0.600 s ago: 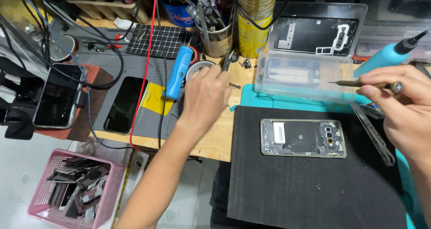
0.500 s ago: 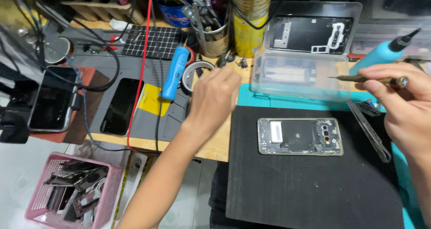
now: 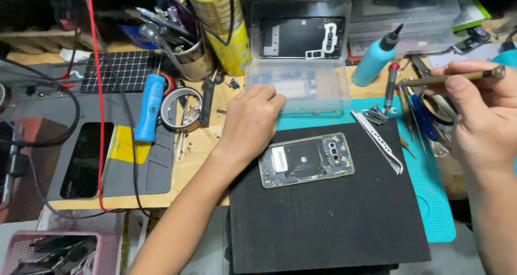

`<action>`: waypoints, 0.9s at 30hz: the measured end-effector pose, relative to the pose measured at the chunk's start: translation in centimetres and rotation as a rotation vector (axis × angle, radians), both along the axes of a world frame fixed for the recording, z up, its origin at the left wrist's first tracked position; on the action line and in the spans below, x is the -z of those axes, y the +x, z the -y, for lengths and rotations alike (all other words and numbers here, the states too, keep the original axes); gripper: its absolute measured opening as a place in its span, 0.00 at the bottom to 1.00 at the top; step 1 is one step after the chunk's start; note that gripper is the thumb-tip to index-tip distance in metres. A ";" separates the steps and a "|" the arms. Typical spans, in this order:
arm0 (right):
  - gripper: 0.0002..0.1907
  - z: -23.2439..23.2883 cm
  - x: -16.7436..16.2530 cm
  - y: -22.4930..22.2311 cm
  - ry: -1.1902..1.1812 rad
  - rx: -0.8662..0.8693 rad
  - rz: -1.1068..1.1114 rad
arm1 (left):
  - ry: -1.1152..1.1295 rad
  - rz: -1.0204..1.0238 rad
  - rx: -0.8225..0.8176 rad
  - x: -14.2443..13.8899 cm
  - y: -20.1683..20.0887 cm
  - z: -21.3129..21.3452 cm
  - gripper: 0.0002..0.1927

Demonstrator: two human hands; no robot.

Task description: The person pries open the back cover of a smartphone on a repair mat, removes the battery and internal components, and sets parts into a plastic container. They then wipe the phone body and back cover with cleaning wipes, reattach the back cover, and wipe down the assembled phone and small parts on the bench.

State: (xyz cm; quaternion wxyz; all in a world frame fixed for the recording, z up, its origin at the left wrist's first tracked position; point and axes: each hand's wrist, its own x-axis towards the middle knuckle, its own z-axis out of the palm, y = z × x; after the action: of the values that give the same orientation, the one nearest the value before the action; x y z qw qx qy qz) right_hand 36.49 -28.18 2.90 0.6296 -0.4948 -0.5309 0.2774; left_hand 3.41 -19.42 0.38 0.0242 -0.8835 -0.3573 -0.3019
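While your right hand [image 3: 484, 119] is gripping a slim screwdriver [image 3: 449, 79], your left hand [image 3: 250, 121] is resting, fingers loosely curled, at the clear plastic box [image 3: 299, 89]; the opened phone [image 3: 306, 159] is lying on the black mat [image 3: 323, 216].

- There is just one view, from a camera on the person's head.
- It looks down and forward at a messy work table [image 3: 204, 145].
- It sits close, so the black mat [image 3: 323, 221] fills the bottom middle.

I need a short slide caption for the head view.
Left hand reaches the clear plastic box; right hand holds a screwdriver above the opened phone.
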 end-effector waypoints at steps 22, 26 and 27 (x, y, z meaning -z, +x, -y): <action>0.06 9.8 10.5 -12.4 0.052 0.016 -0.017 | -0.469 -0.191 0.156 6.6 -11.6 13.3 0.35; 0.08 10.0 14.3 -17.3 -0.282 0.055 0.286 | -0.453 -0.229 0.133 10.1 -15.6 14.8 0.39; 0.08 9.8 15.0 -18.3 -0.332 0.035 0.391 | -0.464 -0.228 0.124 10.7 -16.2 14.7 0.39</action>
State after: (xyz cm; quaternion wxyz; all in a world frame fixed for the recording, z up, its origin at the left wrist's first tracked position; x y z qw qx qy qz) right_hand 18.17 -37.93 -12.10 0.4298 -0.6447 -0.5810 0.2492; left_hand -12.78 -34.17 -10.34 -0.1575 -0.9139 -0.3571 -0.1112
